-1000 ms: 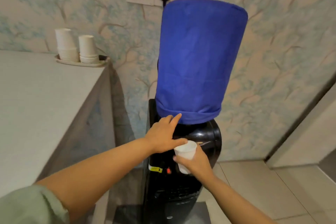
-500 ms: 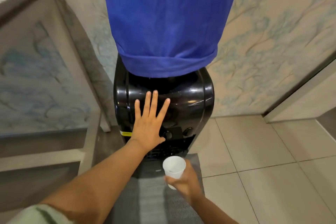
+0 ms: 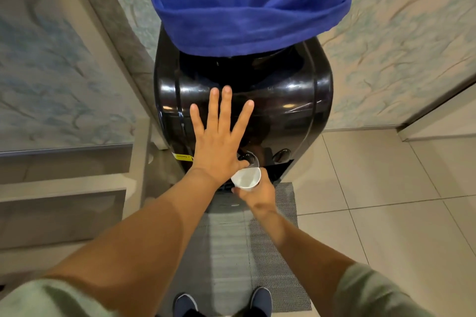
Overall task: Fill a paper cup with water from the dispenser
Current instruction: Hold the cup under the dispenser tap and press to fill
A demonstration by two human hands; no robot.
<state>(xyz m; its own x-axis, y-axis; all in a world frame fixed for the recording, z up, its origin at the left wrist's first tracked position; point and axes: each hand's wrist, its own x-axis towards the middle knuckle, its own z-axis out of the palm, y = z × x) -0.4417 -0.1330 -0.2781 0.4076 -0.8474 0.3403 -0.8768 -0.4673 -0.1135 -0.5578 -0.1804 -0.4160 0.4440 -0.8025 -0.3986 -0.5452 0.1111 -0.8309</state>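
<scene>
Cup (image 3: 246, 179), white paper, round-rimmed, gripped beneath glossy black dispenser (image 3: 291, 100).

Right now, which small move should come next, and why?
Probably press the left tap button with the left hand's thumb. The right hand already holds the paper cup just below that tap, and the cup looks empty.

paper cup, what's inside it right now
The paper cup in the right hand shows only a white inside, no clear water. The left hand covers part of its rim.
</scene>
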